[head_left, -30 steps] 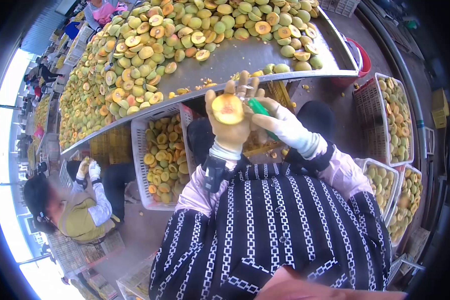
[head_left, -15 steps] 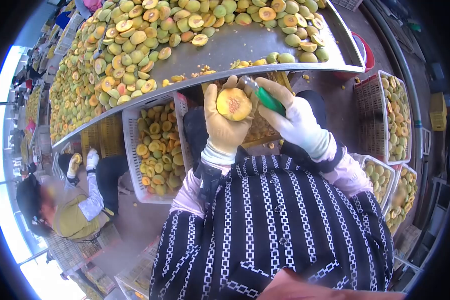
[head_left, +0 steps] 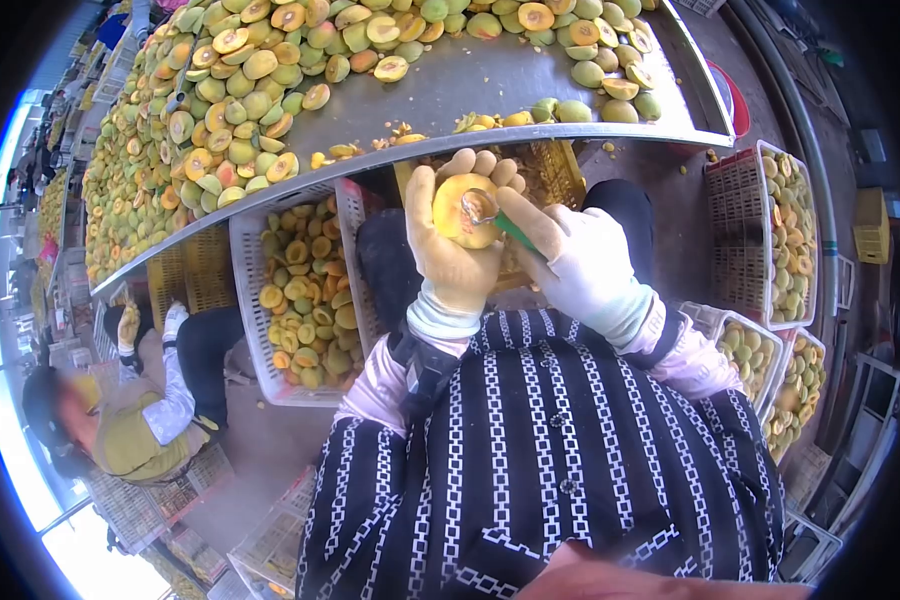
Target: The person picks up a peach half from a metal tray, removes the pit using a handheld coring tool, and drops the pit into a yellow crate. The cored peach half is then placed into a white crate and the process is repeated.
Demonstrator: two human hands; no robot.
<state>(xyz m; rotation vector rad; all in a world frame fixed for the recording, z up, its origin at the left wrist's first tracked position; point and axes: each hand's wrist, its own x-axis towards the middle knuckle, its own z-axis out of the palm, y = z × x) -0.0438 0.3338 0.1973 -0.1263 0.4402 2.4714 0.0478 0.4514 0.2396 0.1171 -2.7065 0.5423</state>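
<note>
My left hand (head_left: 454, 265), in a tan and white glove, cups a yellow peach half (head_left: 452, 212) with its cut face up. In my gloved right hand (head_left: 582, 252) is a green-handled pitting spoon (head_left: 513, 232). Its metal loop rests against the middle of the cut face, over the stone hollow. The fingers of my right hand wrap the handle, and their tips are partly hidden. Both hands are just in front of the metal table (head_left: 410, 108), above a yellow crate (head_left: 560, 175) between my knees.
Peach halves (head_left: 260, 65) are heaped on the table. A white crate of peach halves (head_left: 245, 300) stands to the left, and more full crates (head_left: 740, 245) are on the right. A co-worker (head_left: 150, 420) sits at the left, holding fruit.
My right hand has moved down and left, bringing the spoon's loop from beyond the peach half onto its cut face. The left hand still holds the half.
</note>
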